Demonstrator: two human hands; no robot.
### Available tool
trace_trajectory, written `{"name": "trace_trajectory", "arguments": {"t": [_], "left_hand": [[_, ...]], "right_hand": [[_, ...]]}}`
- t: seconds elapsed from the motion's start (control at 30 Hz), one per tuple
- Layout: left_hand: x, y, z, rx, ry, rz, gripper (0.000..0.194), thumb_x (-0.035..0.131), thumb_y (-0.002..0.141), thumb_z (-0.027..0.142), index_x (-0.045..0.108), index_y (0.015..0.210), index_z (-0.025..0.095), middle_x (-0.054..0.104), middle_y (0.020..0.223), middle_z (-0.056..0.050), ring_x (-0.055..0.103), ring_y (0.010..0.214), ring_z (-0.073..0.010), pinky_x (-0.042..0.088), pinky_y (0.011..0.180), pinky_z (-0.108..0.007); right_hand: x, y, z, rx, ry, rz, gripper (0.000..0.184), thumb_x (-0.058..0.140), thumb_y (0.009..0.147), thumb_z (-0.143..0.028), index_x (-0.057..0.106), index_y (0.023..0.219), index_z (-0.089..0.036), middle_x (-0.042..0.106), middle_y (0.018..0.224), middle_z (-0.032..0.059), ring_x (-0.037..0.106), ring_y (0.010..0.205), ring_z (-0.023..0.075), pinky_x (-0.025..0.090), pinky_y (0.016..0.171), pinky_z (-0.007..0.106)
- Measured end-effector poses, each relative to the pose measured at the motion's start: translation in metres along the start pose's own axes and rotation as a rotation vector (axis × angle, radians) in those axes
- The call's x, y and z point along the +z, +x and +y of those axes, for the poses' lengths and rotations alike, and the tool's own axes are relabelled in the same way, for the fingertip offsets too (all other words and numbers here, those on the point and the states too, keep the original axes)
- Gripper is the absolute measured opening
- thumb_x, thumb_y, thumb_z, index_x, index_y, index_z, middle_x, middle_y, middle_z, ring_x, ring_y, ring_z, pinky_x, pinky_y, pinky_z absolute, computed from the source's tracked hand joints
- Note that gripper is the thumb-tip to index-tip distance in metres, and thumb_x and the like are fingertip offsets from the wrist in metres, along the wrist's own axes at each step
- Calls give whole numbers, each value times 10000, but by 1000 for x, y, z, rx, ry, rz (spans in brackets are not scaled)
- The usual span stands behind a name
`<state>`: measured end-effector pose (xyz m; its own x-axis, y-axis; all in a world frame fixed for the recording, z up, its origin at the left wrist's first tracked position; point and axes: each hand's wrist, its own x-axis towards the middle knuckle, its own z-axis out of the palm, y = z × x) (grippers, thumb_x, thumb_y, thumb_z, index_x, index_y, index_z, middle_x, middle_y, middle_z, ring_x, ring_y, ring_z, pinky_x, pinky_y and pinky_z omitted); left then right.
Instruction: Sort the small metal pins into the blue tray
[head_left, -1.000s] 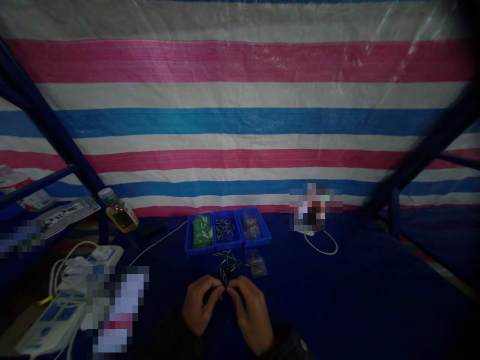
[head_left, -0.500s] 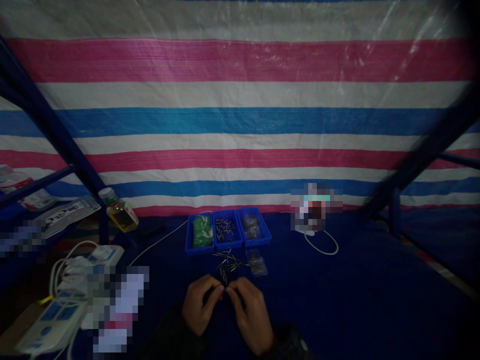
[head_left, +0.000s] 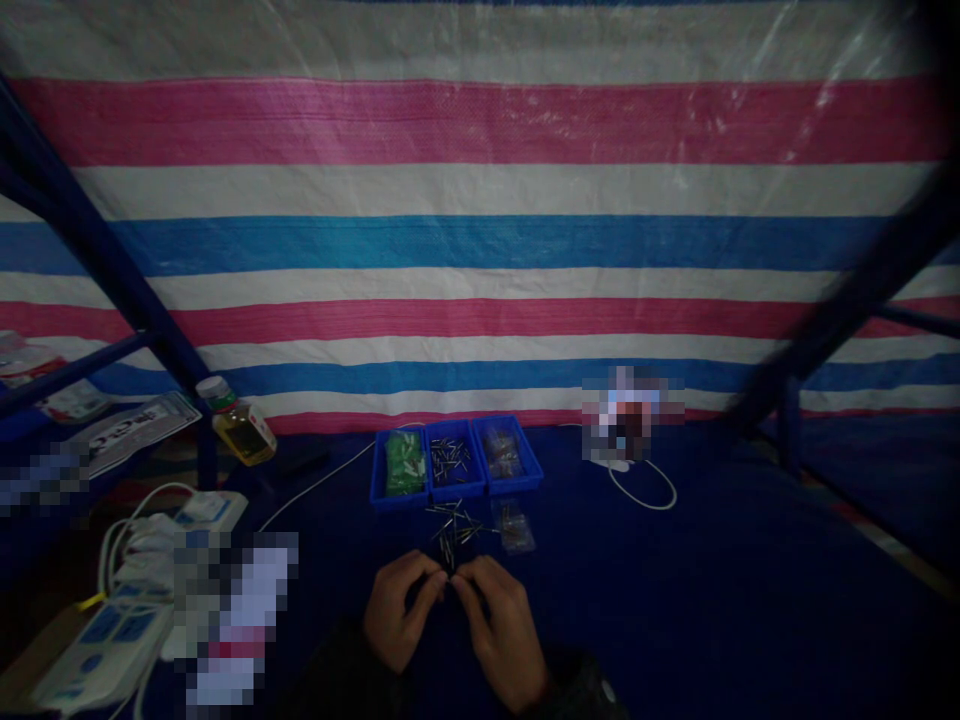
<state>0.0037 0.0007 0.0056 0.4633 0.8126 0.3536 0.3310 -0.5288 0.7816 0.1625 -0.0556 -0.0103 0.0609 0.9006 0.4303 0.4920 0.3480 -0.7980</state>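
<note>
My left hand (head_left: 403, 608) and my right hand (head_left: 501, 625) meet at the fingertips low in the middle of the view. Thumb and forefinger are pinched on each side. Whatever sits between the fingertips is too small and dark to name. Just beyond them lies a loose pile of thin metal pins (head_left: 459, 525) on the dark blue surface. A small clear plastic bag (head_left: 514, 527) with brownish contents rests right of the pile. Behind stands a blue three-part tray (head_left: 456, 491): green packets (head_left: 405, 462) at left, more metal pins (head_left: 448, 460) in the middle, clear bags (head_left: 502, 453) at right.
A bottle of yellow liquid (head_left: 246, 430) stands at the back left. White power strips (head_left: 105, 645) with plugs and cables lie at the left. A blurred-out object (head_left: 626, 415) with a looped white cable (head_left: 671, 495) is back right. Striped sheeting (head_left: 480, 240) hangs behind.
</note>
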Motion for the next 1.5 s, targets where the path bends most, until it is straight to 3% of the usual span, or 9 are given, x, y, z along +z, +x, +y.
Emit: {"name": "trace_trajectory", "arguments": {"t": [0.7, 1.13, 1.37, 1.5], "left_hand": [[-3, 2, 7, -21, 1, 9, 354, 502, 1011, 302, 610, 695, 184, 640, 692, -27, 640, 673, -165, 465, 664, -255], [-3, 0, 1, 14, -19, -7, 340, 517, 1006, 280, 616, 696, 180, 634, 683, -23, 635, 667, -161, 453, 651, -251], [-2, 1, 4, 10, -15, 8, 334, 538, 996, 277, 624, 688, 181, 631, 668, -22, 633, 654, -161, 461, 650, -251], [-3, 1, 5, 2, -18, 9, 341, 524, 1000, 286, 627, 692, 184, 646, 682, -29, 642, 661, -167, 471, 650, -256]], "right_hand": [[0, 0, -2, -30, 32, -11, 185, 497, 1020, -142, 654, 1013, -240, 670, 867, 17, 645, 801, 177, 482, 745, 280], [0, 0, -1, -50, -48, -18, 278, 451, 1049, -168, 677, 899, -231, 662, 789, 15, 624, 742, 174, 452, 688, 283], [-1, 1, -2, -67, 16, 56, 172, 505, 1028, -171, 664, 1034, -236, 689, 866, 18, 669, 787, 167, 513, 727, 272], [-2, 2, -4, -91, 66, 19, 191, 504, 1018, -149, 670, 1043, -241, 684, 894, 29, 669, 810, 173, 525, 744, 280]]}}
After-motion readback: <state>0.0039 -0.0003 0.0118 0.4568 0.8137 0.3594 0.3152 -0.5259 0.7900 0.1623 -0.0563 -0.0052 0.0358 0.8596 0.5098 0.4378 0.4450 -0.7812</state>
